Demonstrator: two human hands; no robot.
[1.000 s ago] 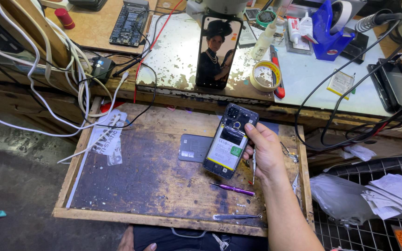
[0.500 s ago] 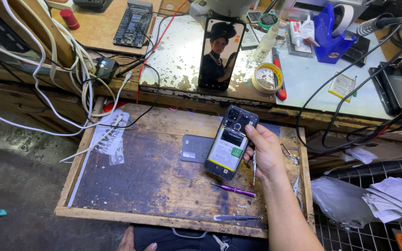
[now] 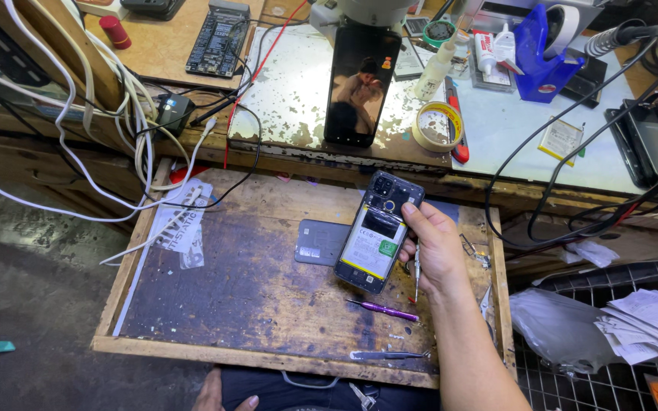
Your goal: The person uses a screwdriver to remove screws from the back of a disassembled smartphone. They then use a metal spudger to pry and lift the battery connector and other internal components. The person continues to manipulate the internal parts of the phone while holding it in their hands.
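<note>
My right hand (image 3: 434, 247) grips an opened phone (image 3: 378, 232) by its right edge, with the back cover off and the battery and camera block showing. It is held tilted just above the wooden pull-out tray (image 3: 192, 335). A thin screwdriver (image 3: 416, 272) sits tucked under the same hand. A grey back cover (image 3: 320, 242) lies flat on the tray, partly under the phone. My left hand (image 3: 218, 396) shows only at the bottom edge, resting low below the tray with nothing seen in it. A purple screwdriver (image 3: 384, 307) and tweezers (image 3: 386, 355) lie near my wrist.
A second phone (image 3: 361, 84) lies on the worn white mat on the bench behind, playing a video. A tape roll (image 3: 437, 125), glue bottle (image 3: 432, 70) and blue holder (image 3: 544, 61) are beside it. White cables (image 3: 116, 144) hang at left. A wire basket with papers (image 3: 641, 327) stands at right.
The picture on the second phone's screen has changed. My right hand and the opened phone have stayed in nearly the same place.
</note>
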